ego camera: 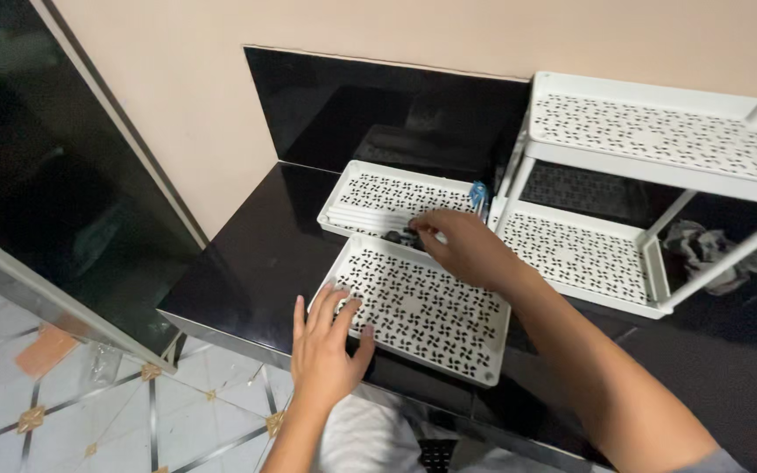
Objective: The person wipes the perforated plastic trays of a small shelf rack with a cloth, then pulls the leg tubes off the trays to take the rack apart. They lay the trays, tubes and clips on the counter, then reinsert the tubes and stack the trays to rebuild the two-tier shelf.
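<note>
While the left hand (324, 343) lies flat with its fingers spread on the near corner of a white perforated tray (422, 307) on the black worktop (247, 263), the right hand (462, 248) reaches over the tray's far edge, fingers curled about small dark pieces (399, 236); whether it grips one I cannot tell. A second tray (392, 194) lies just behind, beside a white two-tier rack (650, 166).
</note>
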